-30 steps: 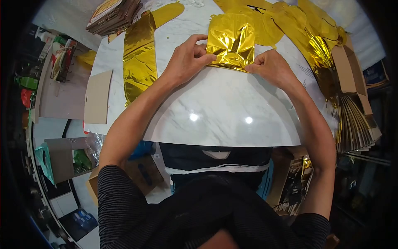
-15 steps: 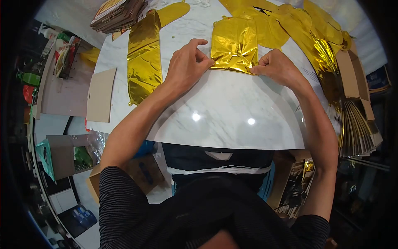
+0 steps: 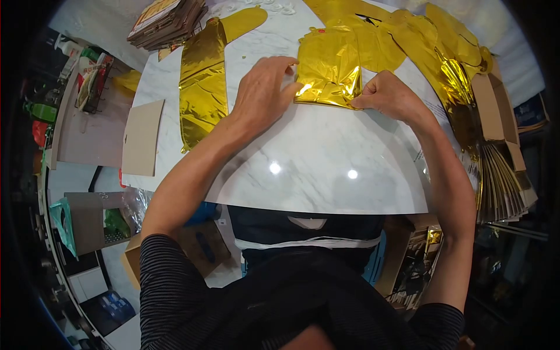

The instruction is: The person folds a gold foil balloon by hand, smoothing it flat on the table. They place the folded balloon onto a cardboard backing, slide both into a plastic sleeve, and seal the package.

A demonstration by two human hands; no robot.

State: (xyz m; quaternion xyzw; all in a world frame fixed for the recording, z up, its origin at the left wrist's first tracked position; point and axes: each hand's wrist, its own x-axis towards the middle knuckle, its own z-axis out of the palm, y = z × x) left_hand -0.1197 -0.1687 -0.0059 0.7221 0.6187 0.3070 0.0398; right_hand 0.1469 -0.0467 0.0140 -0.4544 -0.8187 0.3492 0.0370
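Crinkled mirror-glossy gold foil at 12 o'clock; polished white marble tabletop, smooth and shiny; matt brown cardboard sheet at 9 o'clock

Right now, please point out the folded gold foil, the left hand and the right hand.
folded gold foil (image 3: 329, 70): head view, middle of its top face.
left hand (image 3: 262, 93): head view, back of hand.
right hand (image 3: 389, 96): head view, knuckles.

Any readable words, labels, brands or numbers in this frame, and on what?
None readable.
Stack of cards: print too blurred.
Packets at the left edge: labels too small.
Gold foil pinched by the right hand: no print visible.
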